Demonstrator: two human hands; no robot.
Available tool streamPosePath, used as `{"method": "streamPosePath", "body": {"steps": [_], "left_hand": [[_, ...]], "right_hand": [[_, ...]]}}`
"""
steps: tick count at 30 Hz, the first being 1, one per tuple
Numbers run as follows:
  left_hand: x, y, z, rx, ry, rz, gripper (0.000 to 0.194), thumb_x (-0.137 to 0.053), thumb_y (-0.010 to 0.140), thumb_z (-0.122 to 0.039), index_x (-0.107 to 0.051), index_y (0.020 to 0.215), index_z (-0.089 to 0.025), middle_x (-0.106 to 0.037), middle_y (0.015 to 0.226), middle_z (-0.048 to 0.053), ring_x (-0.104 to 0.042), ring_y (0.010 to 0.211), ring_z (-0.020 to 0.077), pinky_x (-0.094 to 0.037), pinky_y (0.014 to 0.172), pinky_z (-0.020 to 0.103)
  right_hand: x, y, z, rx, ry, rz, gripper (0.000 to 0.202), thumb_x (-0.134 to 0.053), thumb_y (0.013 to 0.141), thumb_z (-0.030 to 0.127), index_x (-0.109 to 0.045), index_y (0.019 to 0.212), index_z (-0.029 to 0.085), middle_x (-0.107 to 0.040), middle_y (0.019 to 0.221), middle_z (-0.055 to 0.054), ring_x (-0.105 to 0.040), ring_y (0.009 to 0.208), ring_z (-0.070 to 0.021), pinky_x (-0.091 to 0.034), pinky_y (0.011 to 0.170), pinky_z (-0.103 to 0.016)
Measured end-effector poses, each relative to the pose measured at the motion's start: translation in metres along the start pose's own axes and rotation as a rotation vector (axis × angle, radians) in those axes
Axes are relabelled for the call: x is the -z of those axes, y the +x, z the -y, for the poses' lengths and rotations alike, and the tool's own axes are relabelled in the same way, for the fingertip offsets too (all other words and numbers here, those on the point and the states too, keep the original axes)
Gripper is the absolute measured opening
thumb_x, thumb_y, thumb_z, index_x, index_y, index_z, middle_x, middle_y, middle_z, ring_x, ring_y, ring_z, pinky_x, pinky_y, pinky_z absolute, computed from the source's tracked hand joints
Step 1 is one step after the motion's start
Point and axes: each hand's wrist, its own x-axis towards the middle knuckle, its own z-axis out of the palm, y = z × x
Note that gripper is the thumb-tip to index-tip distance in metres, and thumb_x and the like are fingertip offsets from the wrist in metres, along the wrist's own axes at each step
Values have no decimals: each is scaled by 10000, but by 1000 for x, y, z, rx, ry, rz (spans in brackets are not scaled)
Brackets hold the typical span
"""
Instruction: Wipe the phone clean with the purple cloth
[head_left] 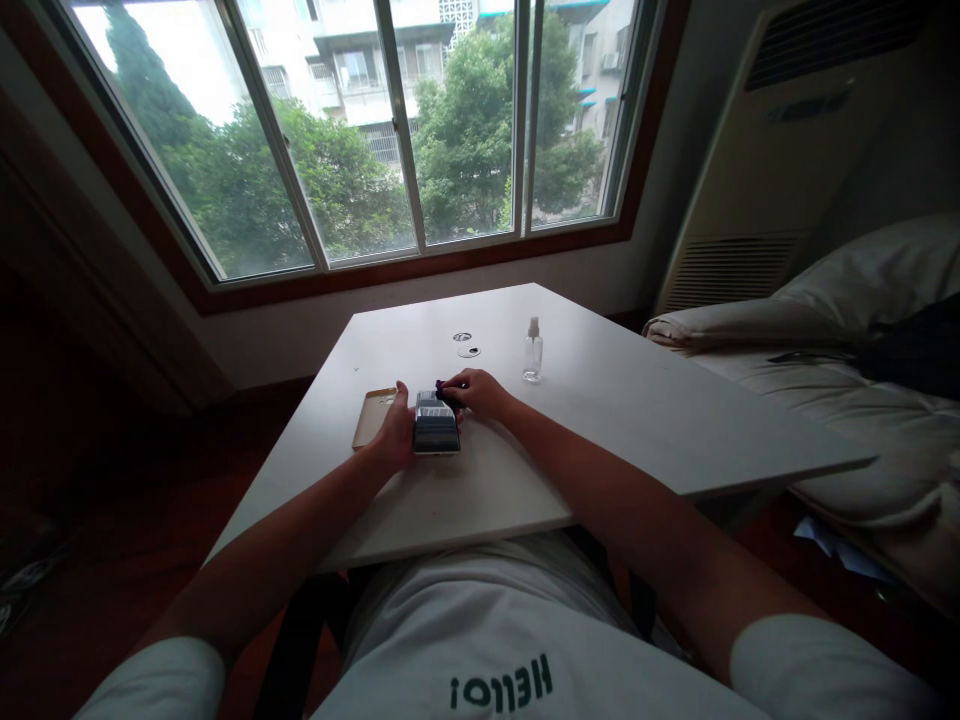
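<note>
Evidently cradling a phone over the counter in the half-curled left hand, pinching dark cloth at its top with the right hand, probably handling something light, stiff and fragile, best gripped by its sides.

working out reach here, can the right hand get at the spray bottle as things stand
Probably yes: the spray bottle stands close to the right hand with nothing visible between them, though that hand holds a dark item it may need to release first.
</note>
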Motion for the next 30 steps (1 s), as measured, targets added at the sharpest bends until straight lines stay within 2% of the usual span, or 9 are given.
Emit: {"method": "streamPosePath", "body": {"steps": [6,9,14,18,21,24,30], "left_hand": [[-7,-6,0,-17,3,-65,863,-270,931,-782,-664,1211,-68,-758,1008,221,-750,906,344,-608,805,452],[-8,-8,0,-27,19,-88,844,-277,938,-771,-664,1213,-73,-760,997,218,-753,892,341,-613,790,456],[-2,-2,1,-27,51,-103,719,-342,973,-696,-670,1214,-104,-764,991,195,-757,860,323,-622,762,438],[3,4,3,-22,112,-166,465,-511,990,-476,-664,1236,-112,-769,1018,168,-762,820,292,-626,719,389],[4,4,4,-5,145,-177,389,-550,977,-366,-666,1222,-88,-770,1023,171,-763,796,274,-626,678,359],[3,2,6,-5,177,-164,342,-580,951,-299,-676,1189,-73,-772,1014,175,-763,790,267,-624,669,347],[4,-1,7,-13,233,-79,293,-625,884,-196,-714,1132,-66,-758,1109,181,-757,856,258,-621,716,325]], "right_hand": [[-3,1,-3,-1,24,-51,276,-720,860,339,-804,1052,160,-765,1012,-83,-696,841,-172,-511,786,-254],[-5,2,-4,-51,129,-25,327,-720,864,349,-766,1117,147,-755,967,-83,-679,711,-145,-530,671,-243],[-10,1,-3,-262,334,17,479,-724,872,430,-656,1252,146,-737,933,-95,-669,616,-152,-509,485,-231],[-16,0,-3,-325,383,88,522,-647,882,631,-672,1086,151,-683,692,-42,-601,494,-144,-452,403,-239],[-18,1,-7,-354,379,134,545,-608,872,702,-648,894,158,-617,560,-17,-532,412,-132,-408,374,-247],[-19,2,-11,-367,357,156,518,-620,871,683,-625,799,169,-599,513,-17,-502,382,-128,-373,365,-247],[-19,1,-10,-372,407,123,402,-643,889,550,-619,759,170,-584,489,-13,-444,352,-107,-285,340,-237]]}}
